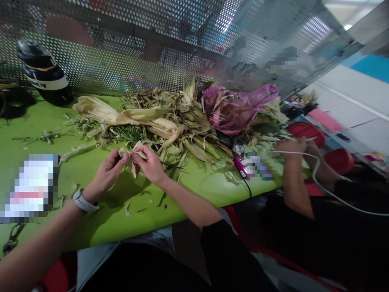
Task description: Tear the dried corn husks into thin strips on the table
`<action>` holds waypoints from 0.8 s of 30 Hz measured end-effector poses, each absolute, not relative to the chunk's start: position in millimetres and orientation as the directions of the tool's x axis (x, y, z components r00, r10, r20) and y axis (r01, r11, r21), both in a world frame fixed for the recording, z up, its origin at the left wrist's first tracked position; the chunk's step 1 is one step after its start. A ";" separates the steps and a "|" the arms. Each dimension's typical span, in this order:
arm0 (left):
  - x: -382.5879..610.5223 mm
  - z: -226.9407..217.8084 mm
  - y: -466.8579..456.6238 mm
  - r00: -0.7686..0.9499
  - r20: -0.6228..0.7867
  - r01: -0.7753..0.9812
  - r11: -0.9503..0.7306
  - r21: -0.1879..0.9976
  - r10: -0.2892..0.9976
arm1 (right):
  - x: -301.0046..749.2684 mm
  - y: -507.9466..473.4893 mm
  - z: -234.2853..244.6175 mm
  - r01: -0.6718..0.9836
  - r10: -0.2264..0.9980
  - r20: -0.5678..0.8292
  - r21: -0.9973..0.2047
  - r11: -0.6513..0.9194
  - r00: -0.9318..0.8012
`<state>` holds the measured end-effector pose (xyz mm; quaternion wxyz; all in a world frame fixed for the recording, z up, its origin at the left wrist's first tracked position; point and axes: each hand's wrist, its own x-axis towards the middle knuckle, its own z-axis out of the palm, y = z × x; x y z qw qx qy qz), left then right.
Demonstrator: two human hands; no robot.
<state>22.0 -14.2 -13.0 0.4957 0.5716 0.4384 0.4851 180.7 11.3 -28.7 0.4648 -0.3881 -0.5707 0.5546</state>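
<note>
My left hand (108,172) and my right hand (150,164) meet over the green table (127,215), both pinched on one pale strip of dried corn husk (131,155). The strip runs between the fingertips and a loose end hangs below them. A white watch sits on my left wrist. Just beyond my hands lies a big heap of dried corn husks (158,117) and green stalks.
A pink plastic bag (237,107) rests on the heap's right side. A black-and-white bottle (45,73) stands back left against a perforated metal screen. Another person's hands (293,148) work at the table's right end, with a white cable. Husk scraps litter the table.
</note>
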 end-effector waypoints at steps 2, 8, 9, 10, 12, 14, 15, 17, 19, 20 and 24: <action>21.6 -13.7 -13.6 0.160 0.072 -0.023 -0.069 0.997 0.985 | 180.5 9.5 -28.5 -0.063 0.960 0.135 -0.990 0.123 -0.247; 17.4 -18.8 -9.2 0.123 0.024 -0.121 -0.009 0.993 0.992 | 181.7 7.9 -27.5 -0.037 0.966 0.142 -0.990 0.137 -0.216; 16.8 -19.2 -8.5 0.127 0.029 -0.122 -0.013 0.992 0.991 | 182.1 8.2 -27.4 -0.048 0.965 0.133 -0.991 0.126 -0.225; 16.4 -19.5 -7.9 0.135 0.031 -0.122 -0.015 0.992 0.990 | 182.4 8.8 -27.5 -0.058 0.963 0.128 -0.991 0.118 -0.236; 15.8 -19.1 -7.1 0.145 0.034 -0.129 -0.015 0.992 0.989 | 183.2 10.6 -28.6 -0.060 0.962 0.121 -0.992 0.110 -0.243; 14.9 -17.5 -6.4 0.127 0.030 -0.130 -0.013 0.991 0.991 | 184.3 13.4 -30.6 -0.031 0.969 0.094 -0.996 0.089 -0.227; 14.1 -16.4 -5.9 0.105 0.025 -0.128 -0.012 0.992 0.994 | 185.0 14.8 -31.5 -0.004 0.973 0.074 -0.997 0.075 -0.220; 11.6 -13.7 -4.2 0.037 0.020 -0.120 -0.016 0.993 0.999 | 186.9 17.0 -32.2 0.072 0.975 0.048 -0.995 0.065 -0.217; 8.2 -11.4 -1.4 -0.033 0.028 -0.090 -0.031 0.995 0.999 | 189.0 17.5 -30.7 0.167 0.972 0.071 -0.980 0.110 -0.223; 6.5 -10.7 0.1 -0.059 0.040 -0.065 -0.044 0.997 0.997 | 190.1 17.2 -29.3 0.221 0.970 0.105 -0.963 0.155 -0.220; 1.4 -11.9 5.3 -0.096 0.106 0.074 -0.099 0.992 0.990 | 194.4 14.3 -23.7 0.478 0.917 0.277 -0.788 0.387 -0.286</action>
